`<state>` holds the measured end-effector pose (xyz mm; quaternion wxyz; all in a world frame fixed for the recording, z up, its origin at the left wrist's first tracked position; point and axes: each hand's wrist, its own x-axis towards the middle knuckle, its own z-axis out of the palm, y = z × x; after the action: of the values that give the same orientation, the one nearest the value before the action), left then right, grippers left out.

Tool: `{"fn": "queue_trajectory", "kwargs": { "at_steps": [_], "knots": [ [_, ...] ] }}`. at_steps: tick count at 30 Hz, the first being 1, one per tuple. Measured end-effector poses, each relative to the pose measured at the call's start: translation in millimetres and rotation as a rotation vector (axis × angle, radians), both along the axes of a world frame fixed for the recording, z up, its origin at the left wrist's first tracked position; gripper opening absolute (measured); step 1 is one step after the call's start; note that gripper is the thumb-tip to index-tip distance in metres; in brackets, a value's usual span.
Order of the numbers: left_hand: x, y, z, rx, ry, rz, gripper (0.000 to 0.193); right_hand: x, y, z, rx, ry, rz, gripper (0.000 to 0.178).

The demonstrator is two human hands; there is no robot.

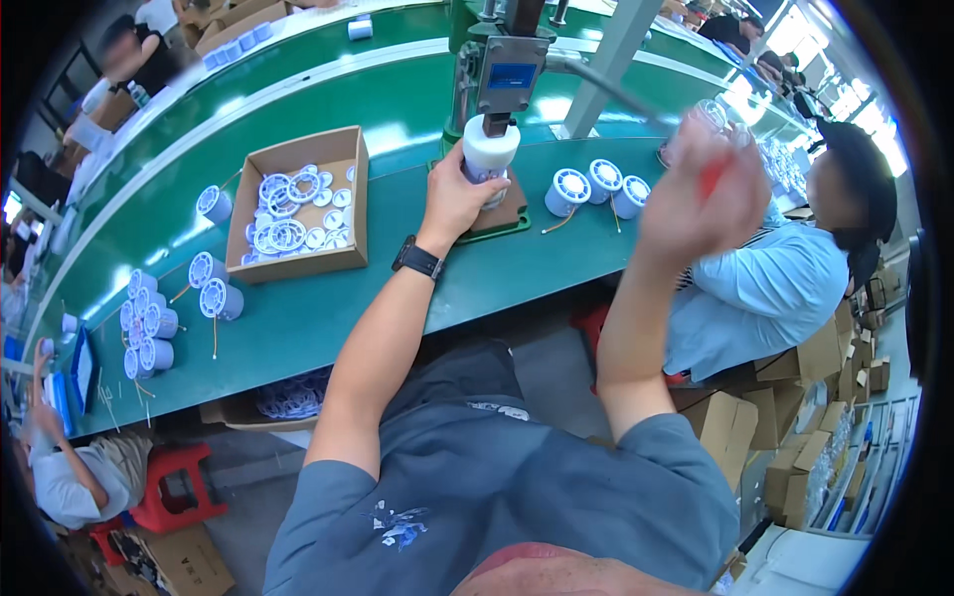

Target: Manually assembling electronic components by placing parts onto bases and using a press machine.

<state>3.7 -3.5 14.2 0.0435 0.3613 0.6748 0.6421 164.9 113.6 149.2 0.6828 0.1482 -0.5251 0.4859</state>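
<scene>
My left hand is closed around a white cylindrical housing on the base of a green hand press. The press's white round head sits over that housing, so part of it is hidden. My right hand is raised at the right, blurred, with its fingers around the red knob at the end of the press lever. Several white slotted-top housings with short wires stand right of the press, one of them a near housing.
An open cardboard box of white rings and discs lies left of the press. More white housings stand beyond it, some in a cluster. A co-worker in light blue sits close at the right. A metal post rises behind the lever.
</scene>
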Motion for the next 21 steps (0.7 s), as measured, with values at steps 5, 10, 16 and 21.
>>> {"fn": "queue_trajectory", "kwargs": {
  "at_steps": [5, 10, 16, 21],
  "knots": [
    [1.7, 6.6, -13.7, 0.035, 0.028, -0.015, 0.055, 28.5, -11.3, -91.2, 0.349, -0.335, -0.445, 0.024],
    [0.1, -1.2, -6.1, 0.098, -0.005, 0.015, 0.075, 0.2, 2.8, 10.8, 0.139, -0.036, -0.145, 0.029],
    [-23.5, -91.0, 94.9, -0.040, 0.600, 0.290, 0.062, -52.7, 57.8, 85.2, 0.191, -0.302, -0.048, 0.039],
    [-228.4, -245.7, 104.0, -1.058, 0.571, 0.430, 0.053, -56.6, 23.2, -44.5, -0.077, -0.409, -0.092, 0.049]
  ]
}}
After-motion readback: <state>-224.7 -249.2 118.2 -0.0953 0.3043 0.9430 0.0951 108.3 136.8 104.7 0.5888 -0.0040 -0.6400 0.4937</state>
